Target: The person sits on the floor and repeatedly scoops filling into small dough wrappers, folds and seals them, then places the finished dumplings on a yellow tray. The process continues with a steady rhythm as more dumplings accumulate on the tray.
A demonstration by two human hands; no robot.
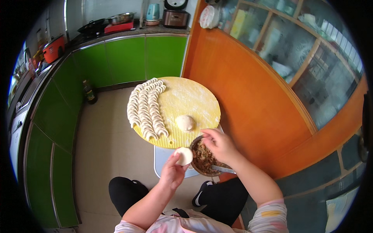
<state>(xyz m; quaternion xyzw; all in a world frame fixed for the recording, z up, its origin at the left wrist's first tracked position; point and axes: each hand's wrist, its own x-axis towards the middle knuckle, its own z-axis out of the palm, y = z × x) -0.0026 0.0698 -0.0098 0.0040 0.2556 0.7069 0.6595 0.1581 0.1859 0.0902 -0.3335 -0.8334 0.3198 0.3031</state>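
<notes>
A round dough wrapper point(184, 156) rests in my left hand point(174, 171), the thumb on its edge. Over the bowl of chopped filling point(203, 159) hovers my right hand point(220, 145), its fingers bent and apart, with nothing seen in them. A metal utensil handle point(223, 169) leans out over the bowl's right rim. Behind the bowl lies a round yellow ribbed board point(189, 99) dusted with flour. Curved rows of folded dumplings point(144, 109) cover its left side, and a lump of dough point(185, 123) sits near its front right.
Under the board and bowl is a light stool or small table point(163, 163). Green cabinets point(125, 59) line the back and left; an orange wooden panel point(247, 96) stands close on the right. A dark bottle point(89, 92) stands on the floor at the left corner.
</notes>
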